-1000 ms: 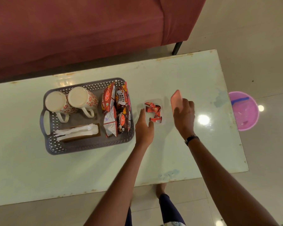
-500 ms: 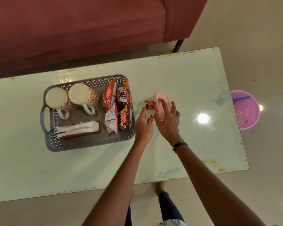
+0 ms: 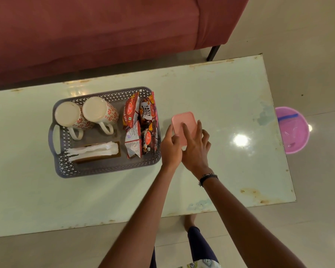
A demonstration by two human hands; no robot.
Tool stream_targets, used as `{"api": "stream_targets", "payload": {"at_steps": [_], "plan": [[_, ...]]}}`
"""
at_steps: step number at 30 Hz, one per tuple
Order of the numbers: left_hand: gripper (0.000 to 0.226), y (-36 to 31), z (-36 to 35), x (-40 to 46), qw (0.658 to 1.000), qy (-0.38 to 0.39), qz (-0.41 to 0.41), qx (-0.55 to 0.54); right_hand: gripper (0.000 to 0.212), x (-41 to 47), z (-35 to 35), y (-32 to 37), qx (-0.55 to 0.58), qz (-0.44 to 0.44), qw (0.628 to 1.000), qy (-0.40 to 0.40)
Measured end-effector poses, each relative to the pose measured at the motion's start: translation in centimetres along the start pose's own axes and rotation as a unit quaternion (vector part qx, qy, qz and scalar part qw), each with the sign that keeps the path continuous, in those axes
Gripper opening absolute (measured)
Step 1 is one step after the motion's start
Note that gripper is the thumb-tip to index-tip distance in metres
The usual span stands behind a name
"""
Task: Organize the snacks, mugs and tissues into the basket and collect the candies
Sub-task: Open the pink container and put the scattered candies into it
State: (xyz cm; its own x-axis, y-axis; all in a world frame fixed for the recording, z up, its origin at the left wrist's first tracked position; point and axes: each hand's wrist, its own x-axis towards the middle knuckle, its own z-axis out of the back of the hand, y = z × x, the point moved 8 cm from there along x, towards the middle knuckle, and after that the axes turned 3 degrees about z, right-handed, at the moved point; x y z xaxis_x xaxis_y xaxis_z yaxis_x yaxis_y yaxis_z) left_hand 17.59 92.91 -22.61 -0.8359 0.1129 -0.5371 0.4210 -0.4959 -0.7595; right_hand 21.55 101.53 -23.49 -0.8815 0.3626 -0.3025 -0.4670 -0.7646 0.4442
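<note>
1. Pink lid (image 3: 183, 123) sits flat over a small container on the table, just right of the basket, at about 3 o'clock from it; the container body and anything in it is hidden under the lid.
2. Right hand (image 3: 196, 147) lies on top of the lid, fingers spread and nearly straight, pressing down; a dark bracelet (image 3: 208, 178) is on that wrist.
3. Left hand (image 3: 171, 147) is at the lid's left edge, thumb and fingers curled against that side, gripping the edge.
4. The two hands touch each other at the lid's near corner.
5. Grey perforated basket (image 3: 108, 167) holds: two white mugs with red flower print (image 3: 103, 113), mouths facing the camera, handles toward 6 o'clock, in the far left part; a tissue stack (image 3: 95, 150) on a brown holder at the near left; snack packets (image 3: 141, 124) standing packed along the right wall.
6. No loose candies visible on the table.
7. Pale green table (image 3: 230, 93) has open surface at 12 o'clock and 3 o'clock from the lid, also along the near edge.
8. Red sofa (image 3: 104, 31) beyond the far edge; pink bucket (image 3: 292, 130) on the floor past the right edge.
</note>
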Motion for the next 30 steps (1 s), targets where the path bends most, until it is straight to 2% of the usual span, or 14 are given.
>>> {"api": "stream_targets", "payload": {"at_steps": [12,17,21,26,28,30], "plan": [[0.057,0.9,-0.8,1.5,0.996,-0.037,-0.026,0.081,0.065,-0.2,-0.1,-0.4,-0.041,-0.009,0.999,-0.014],[0.055,1.3,-0.8,2.0,0.995,-0.042,-0.022,0.091,0.075,-0.2,-0.1,-0.6,-0.075,-0.007,0.997,-0.034],[0.054,1.3,-0.8,1.7,0.993,-0.06,-0.021,0.103,0.066,-0.1,-0.5,-0.8,-0.071,0.009,0.997,-0.039],[0.054,1.3,-1.2,1.3,0.995,-0.046,-0.005,0.085,0.068,0.1,-0.2,-0.7,-0.023,0.011,1.0,0.001],[0.051,1.6,-1.4,1.3,0.998,-0.039,0.029,0.033,0.07,0.4,0.6,-1.3,0.071,0.012,0.997,0.037],[0.043,2.2,-1.4,1.5,0.997,-0.048,0.059,0.01,0.069,1.1,0.9,-3.0,0.226,-0.047,0.971,0.07]]}}
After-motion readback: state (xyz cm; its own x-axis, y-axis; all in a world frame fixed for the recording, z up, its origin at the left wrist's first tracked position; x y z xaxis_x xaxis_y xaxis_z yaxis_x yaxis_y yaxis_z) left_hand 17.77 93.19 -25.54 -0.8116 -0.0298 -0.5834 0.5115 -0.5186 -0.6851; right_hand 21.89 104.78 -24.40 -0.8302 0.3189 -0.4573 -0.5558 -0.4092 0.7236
